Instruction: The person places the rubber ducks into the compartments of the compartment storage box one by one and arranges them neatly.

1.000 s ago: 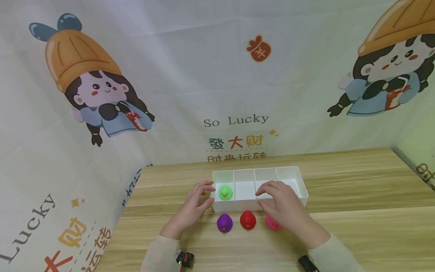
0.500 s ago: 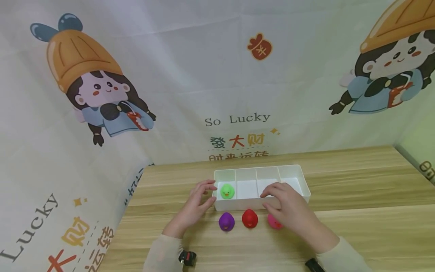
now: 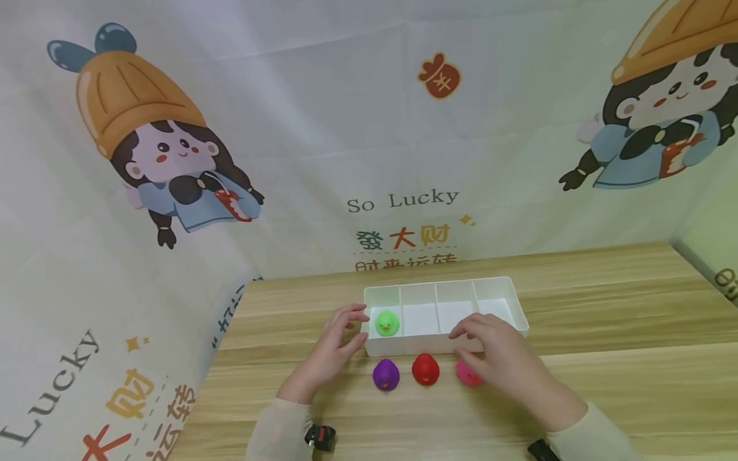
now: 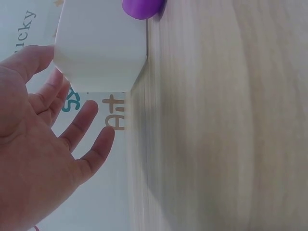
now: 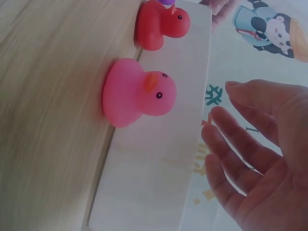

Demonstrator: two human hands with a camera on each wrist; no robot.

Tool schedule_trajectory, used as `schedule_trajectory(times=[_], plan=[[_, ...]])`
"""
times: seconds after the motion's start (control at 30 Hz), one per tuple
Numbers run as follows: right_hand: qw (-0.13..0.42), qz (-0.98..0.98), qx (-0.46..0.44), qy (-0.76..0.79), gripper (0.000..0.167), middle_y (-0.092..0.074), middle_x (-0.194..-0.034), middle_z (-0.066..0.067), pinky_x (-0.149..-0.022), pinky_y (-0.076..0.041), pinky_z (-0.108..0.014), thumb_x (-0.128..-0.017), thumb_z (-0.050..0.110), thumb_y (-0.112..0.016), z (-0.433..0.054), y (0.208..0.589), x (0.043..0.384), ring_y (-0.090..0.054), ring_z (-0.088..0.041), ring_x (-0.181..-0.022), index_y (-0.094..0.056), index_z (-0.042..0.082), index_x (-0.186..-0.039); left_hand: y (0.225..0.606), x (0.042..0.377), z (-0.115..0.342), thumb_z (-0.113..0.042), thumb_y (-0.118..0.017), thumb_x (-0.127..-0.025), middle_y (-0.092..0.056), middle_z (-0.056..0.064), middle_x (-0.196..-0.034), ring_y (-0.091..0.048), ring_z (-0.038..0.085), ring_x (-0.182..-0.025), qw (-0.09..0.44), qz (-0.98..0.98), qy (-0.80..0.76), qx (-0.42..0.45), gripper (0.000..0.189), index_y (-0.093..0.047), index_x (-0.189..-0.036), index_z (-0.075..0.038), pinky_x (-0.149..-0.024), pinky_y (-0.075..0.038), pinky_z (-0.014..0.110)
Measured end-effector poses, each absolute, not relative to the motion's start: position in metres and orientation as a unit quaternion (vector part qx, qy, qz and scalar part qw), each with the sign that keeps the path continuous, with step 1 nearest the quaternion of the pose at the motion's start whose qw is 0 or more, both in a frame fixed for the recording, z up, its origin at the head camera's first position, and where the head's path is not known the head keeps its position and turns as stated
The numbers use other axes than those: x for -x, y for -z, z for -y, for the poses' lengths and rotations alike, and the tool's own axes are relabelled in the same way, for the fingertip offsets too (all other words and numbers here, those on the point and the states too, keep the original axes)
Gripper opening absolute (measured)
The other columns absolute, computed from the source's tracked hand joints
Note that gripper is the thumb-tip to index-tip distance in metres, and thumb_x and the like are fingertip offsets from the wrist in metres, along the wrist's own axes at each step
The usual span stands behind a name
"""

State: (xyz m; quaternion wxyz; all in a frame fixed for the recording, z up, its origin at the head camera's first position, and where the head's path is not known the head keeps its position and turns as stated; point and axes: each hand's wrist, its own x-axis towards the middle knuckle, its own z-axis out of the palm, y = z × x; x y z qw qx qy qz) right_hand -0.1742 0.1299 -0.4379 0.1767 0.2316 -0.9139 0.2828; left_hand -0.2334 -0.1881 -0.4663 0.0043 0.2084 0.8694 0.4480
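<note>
A long white divided box (image 3: 398,347) sits on the table, a green rubber duck (image 3: 387,323) in its leftmost compartment. My left hand (image 3: 328,349) is at the box's left end; in the left wrist view its thumb (image 4: 36,58) meets the rim and the other fingers spread loosely beside the end wall. My right hand (image 3: 498,349) hovers over the front wall, holding nothing, its fingers loosely bent in the right wrist view. Below it is a pink rubber duck (image 5: 127,94), partly covered by the hand in the head view.
Along the box's front stand a red rubber duck (image 3: 425,369) and a purple rubber duck (image 3: 385,375). Thin dividers part the box's other compartments. Behind the wooden table (image 3: 605,307) hangs a white printed cloth (image 3: 323,128).
My right hand has drifted slightly right and toward me, uncovering more of the pink duck and the box. The left hand keeps its place at the box's left end. The ducks have not moved.
</note>
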Motion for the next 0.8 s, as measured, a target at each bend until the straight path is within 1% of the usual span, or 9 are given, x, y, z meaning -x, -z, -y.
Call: schedule_trajectory(times=[0.17,0.3,0.43,0.53,0.6,0.8], plan=[[0.169,0.917,-0.225,-0.283,0.020,-0.073,-0.098,0.008,-0.078,-0.059,-0.033,-0.081,0.007,-0.084,-0.133,0.439,0.172,-0.068,-0.014,-0.087,-0.074,0.015,-0.096,0.465,0.233,0.188,-0.006,-0.062,-0.101,-0.043,0.014,-0.157,-0.048,0.039,-0.129,0.010,-0.868,-0.452,-0.203,0.027,-0.058,-0.127,-0.004,-0.110,-0.041,0.062],[0.146,0.920,-0.214,-0.293,0.020,-0.072,-0.098,0.010,-0.080,-0.059,-0.034,-0.082,0.005,-0.082,-0.137,0.439,0.169,-0.067,-0.015,-0.089,-0.075,0.016,-0.097,0.465,0.233,0.187,-0.005,-0.061,-0.101,-0.043,0.015,-0.157,-0.047,0.039,-0.129,0.013,-0.867,-0.453,-0.205,0.027,-0.058,-0.127,-0.004,-0.109,-0.041,0.062],[0.126,0.922,-0.211,-0.298,0.020,-0.072,-0.100,0.011,-0.083,-0.059,-0.036,-0.084,0.007,-0.082,-0.141,0.441,0.165,-0.067,-0.015,-0.092,-0.075,0.018,-0.100,0.466,0.233,0.187,-0.006,-0.062,-0.101,-0.044,0.013,-0.157,-0.048,0.038,-0.129,0.016,-0.869,-0.453,-0.196,0.027,-0.058,-0.127,-0.006,-0.109,-0.041,0.060],[0.125,0.923,-0.214,-0.293,0.020,-0.073,-0.100,0.011,-0.084,-0.059,-0.036,-0.084,0.009,-0.083,-0.143,0.444,0.162,-0.067,-0.014,-0.092,-0.075,0.018,-0.100,0.467,0.233,0.187,-0.006,-0.062,-0.101,-0.044,0.012,-0.157,-0.048,0.036,-0.129,0.019,-0.870,-0.455,-0.191,0.027,-0.058,-0.128,-0.007,-0.109,-0.042,0.059],[0.128,0.925,-0.215,-0.287,0.020,-0.073,-0.099,0.011,-0.084,-0.060,-0.036,-0.083,0.011,-0.084,-0.143,0.446,0.162,-0.068,-0.014,-0.092,-0.075,0.019,-0.099,0.467,0.233,0.187,-0.006,-0.062,-0.101,-0.044,0.012,-0.158,-0.048,0.037,-0.127,0.017,-0.870,-0.454,-0.194,0.027,-0.058,-0.127,-0.007,-0.107,-0.043,0.058],[0.137,0.925,-0.230,-0.268,0.018,-0.073,-0.095,0.010,-0.084,-0.060,-0.037,-0.082,0.015,-0.087,-0.146,0.452,0.163,-0.069,-0.013,-0.092,-0.074,0.019,-0.095,0.467,0.233,0.187,-0.006,-0.062,-0.101,-0.043,0.010,-0.158,-0.048,0.035,-0.125,0.019,-0.873,-0.448,-0.191,0.027,-0.058,-0.127,-0.006,-0.101,-0.044,0.052]])
